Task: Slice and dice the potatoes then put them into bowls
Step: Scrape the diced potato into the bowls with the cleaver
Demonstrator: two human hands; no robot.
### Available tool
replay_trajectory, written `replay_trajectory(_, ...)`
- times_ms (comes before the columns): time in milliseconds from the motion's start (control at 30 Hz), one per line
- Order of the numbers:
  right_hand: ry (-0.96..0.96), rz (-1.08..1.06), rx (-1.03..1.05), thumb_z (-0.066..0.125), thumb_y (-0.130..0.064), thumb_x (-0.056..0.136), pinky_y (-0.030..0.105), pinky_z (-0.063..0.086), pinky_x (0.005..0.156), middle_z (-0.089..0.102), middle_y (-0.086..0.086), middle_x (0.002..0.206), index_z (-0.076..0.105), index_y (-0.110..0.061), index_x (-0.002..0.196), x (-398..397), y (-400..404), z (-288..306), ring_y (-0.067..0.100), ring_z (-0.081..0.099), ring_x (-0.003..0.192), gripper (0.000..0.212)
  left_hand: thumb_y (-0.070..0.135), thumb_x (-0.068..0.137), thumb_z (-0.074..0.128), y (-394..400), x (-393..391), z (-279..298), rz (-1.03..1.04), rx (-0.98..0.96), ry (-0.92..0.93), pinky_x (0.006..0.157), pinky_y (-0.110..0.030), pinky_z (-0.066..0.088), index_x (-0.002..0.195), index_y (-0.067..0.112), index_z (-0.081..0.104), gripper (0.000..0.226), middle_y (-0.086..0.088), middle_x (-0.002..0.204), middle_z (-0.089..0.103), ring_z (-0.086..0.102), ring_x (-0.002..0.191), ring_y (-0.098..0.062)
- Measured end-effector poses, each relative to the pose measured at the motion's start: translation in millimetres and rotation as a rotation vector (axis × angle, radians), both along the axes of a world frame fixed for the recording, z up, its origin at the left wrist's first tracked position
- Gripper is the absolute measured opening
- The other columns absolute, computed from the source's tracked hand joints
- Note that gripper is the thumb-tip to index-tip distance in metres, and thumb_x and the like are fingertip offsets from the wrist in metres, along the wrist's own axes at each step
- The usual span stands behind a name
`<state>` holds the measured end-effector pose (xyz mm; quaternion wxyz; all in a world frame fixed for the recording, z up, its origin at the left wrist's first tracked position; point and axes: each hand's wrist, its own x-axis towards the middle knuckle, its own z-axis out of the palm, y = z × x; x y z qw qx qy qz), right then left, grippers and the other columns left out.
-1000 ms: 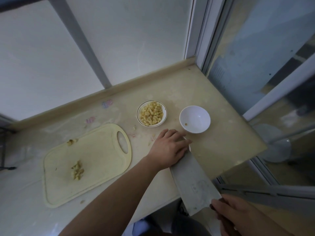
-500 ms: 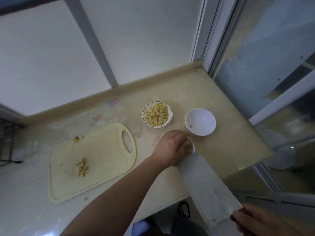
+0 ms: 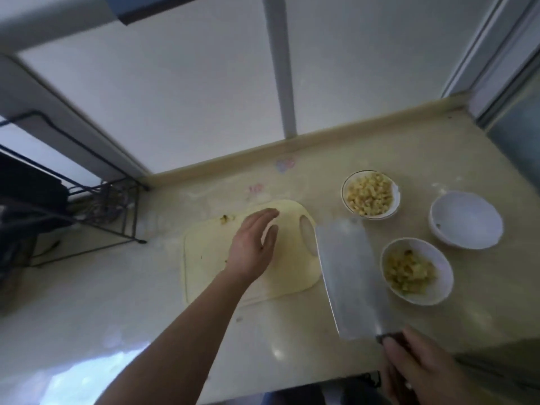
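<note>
My left hand [image 3: 253,247] hovers over the pale yellow cutting board [image 3: 292,273] with its fingers straight, holding nothing. A few potato scraps [image 3: 227,219] lie at the board's far left corner. My right hand [image 3: 420,372] grips the dark handle of a broad cleaver [image 3: 347,276], whose blade hangs between the board and the bowls. A gold-rimmed bowl [image 3: 370,194] at the back is full of diced potato. A white bowl [image 3: 417,270] nearer me holds diced potato too. Farthest right, a third white bowl [image 3: 466,219] is almost empty.
A black wire rack [image 3: 87,197] stands at the counter's left end. A frosted window [image 3: 204,83] rises behind the counter and a glass door [image 3: 520,118] stands at the right. The counter's front edge [image 3: 292,388] is close to me.
My left hand left the cleaver blade by the bowls and moved left over the cutting board. The view swung left. A bowl with diced potato, earlier hidden under my hand, now shows.
</note>
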<state>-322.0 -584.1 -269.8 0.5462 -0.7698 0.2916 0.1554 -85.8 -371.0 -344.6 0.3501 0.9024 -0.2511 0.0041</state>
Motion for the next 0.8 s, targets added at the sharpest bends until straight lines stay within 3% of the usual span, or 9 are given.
replay_trajectory(67, 0.094, 0.038, 0.117, 0.054, -0.019, 0.096, 0.032, 0.052, 0.061, 0.068, 0.006, 0.062, 0.064, -0.018, 0.096, 21.2, 30.4, -14.0, 0.022, 0.065, 0.054, 0.009, 0.032, 0.101, 0.049, 35.6, 21.9, -5.0, 0.051, 0.115, 0.038, 0.111, -0.026, 0.035, 0.136, 0.012, 0.063, 0.043, -0.005, 0.141, 0.061, 0.051, 0.132, -0.019)
replay_trajectory(133, 0.122, -0.005, 0.183, 0.050, -0.018, 0.099, 0.035, 0.047, 0.048, 0.066, 0.015, 0.061, 0.057, -0.005, 0.096, 43.5, 52.2, -25.7, 0.036, 0.061, 0.048, 0.015, 0.038, 0.102, 0.044, 61.9, 42.3, -10.8, 0.058, 0.193, 0.074, 0.116, -0.029, 0.029, 0.143, 0.014, 0.057, 0.050, -0.004, 0.150, 0.053, 0.045, 0.140, -0.022)
replay_trajectory(267, 0.131, -0.046, 0.153, 0.051, -0.019, 0.098, 0.035, 0.047, 0.045, 0.066, 0.012, 0.062, 0.054, 0.000, 0.090, 69.9, 85.9, -42.6, 0.038, 0.063, 0.048, 0.021, 0.038, 0.108, 0.042, 86.0, 71.6, -24.7, -0.029, 0.245, 0.150, 0.122, -0.026, 0.014, 0.151, 0.013, 0.048, 0.050, -0.003, 0.159, 0.041, 0.031, 0.150, -0.022)
replay_trajectory(367, 0.149, -0.071, 0.103, 0.054, -0.018, 0.097, 0.045, 0.053, 0.051, 0.067, 0.013, 0.063, 0.054, 0.001, 0.082, 82.6, 100.4, -51.4, 0.035, 0.067, 0.051, 0.024, 0.038, 0.107, 0.039, 94.4, 76.1, -38.6, -0.135, 0.209, 0.153, 0.125, -0.028, 0.018, 0.147, 0.010, 0.053, 0.051, -0.007, 0.156, 0.046, 0.033, 0.149, -0.022)
replay_trajectory(467, 0.161, -0.042, 0.082, 0.055, -0.018, 0.097, 0.040, 0.055, 0.056, 0.067, 0.012, 0.062, 0.055, 0.000, 0.082, 89.4, 112.8, -54.8, 0.032, 0.069, 0.053, 0.023, 0.040, 0.106, 0.037, 101.4, 67.8, -47.5, -0.167, 0.159, 0.125, 0.120, -0.012, 0.011, 0.142, 0.008, 0.058, 0.052, -0.008, 0.152, 0.051, 0.038, 0.146, -0.021)
replay_trajectory(633, 0.191, 0.055, 0.063, 0.052, -0.019, 0.098, 0.029, 0.048, 0.055, 0.067, 0.006, 0.058, 0.054, -0.003, 0.085, 100.9, 131.2, -69.7, 0.027, 0.068, 0.053, 0.021, 0.035, 0.105, 0.039, 107.8, 41.4, -49.2, -0.144, 0.011, 0.152, 0.117, -0.010, 0.020, 0.136, 0.003, 0.061, 0.050, -0.012, 0.144, 0.057, 0.045, 0.137, -0.020)
replay_trajectory(800, 0.222, 0.153, 0.056, 0.052, -0.021, 0.098, 0.030, 0.052, 0.054, 0.069, 0.006, 0.058, 0.055, -0.003, 0.088, 114.2, 154.3, -82.0, 0.023, 0.067, 0.050, 0.021, 0.033, 0.107, 0.036, 104.6, 3.3, -48.9, -0.049, -0.155, 0.250, 0.114, -0.017, 0.030, 0.133, 0.004, 0.062, 0.047, -0.007, 0.136, 0.058, 0.049, 0.130, -0.016)
